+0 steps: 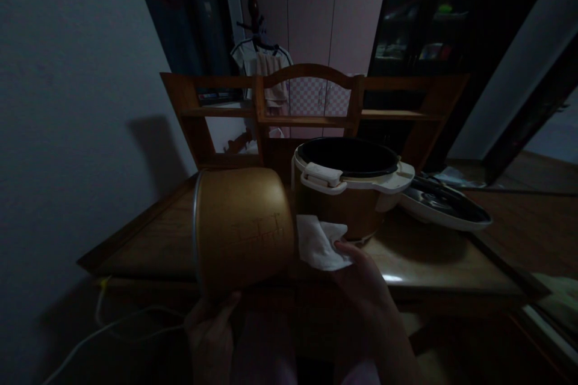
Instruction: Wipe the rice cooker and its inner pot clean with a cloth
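Observation:
My left hand (212, 325) grips the rim of a golden-brown inner cooking pot (241, 225) and holds it on its side, base pointing right. My right hand (365, 280) pinches a white tissue (318, 242) and presses it against the pot's base. Just behind the tissue, on the wooden table (433, 258), stands the open rice cooker body (350, 183), with a dark empty cavity and a white latch on its front. Its lid (445, 204) lies open to the right.
A wooden shelf unit (311, 114) stands behind the cooker at the table's back. A pale wall (67, 102) closes the left side. A white cable (108, 325) trails below the table's left corner. A coat stand with cloths (262, 48) and a dark cabinet (424, 30) are farther back.

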{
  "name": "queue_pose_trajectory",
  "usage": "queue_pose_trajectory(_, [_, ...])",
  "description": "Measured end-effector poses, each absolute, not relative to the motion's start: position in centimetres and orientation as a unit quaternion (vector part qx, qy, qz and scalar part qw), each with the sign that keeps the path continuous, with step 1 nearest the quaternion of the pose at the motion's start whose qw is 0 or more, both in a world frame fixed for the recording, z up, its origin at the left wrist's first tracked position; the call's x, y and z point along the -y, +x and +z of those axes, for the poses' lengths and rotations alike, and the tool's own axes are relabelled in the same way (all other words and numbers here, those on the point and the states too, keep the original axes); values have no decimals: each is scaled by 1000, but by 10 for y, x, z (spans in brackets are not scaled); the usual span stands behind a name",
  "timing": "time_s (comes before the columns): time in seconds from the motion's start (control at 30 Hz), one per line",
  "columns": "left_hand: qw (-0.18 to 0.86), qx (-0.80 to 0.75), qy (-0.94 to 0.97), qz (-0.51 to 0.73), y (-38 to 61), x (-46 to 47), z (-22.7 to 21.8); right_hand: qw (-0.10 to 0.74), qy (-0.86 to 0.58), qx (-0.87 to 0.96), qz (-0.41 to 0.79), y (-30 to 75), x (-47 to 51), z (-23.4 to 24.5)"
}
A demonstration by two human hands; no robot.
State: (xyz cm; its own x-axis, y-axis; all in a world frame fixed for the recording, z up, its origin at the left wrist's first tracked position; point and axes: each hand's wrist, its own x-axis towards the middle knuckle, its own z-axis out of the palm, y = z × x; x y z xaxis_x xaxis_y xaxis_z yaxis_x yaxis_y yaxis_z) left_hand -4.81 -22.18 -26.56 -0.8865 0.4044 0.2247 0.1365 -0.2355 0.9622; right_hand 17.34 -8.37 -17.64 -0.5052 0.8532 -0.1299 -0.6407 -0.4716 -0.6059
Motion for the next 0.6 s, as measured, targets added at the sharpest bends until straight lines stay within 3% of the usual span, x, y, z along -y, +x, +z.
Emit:
queue_pose_trajectory(0.23, [98,-614,213,754,-50,222,-268,437,-249,108,858,189,80,-192])
queue_pose_trajectory(0.6, [27,-634,300,712,-52,223,-268,401,-112,8,909,190,80,-208])
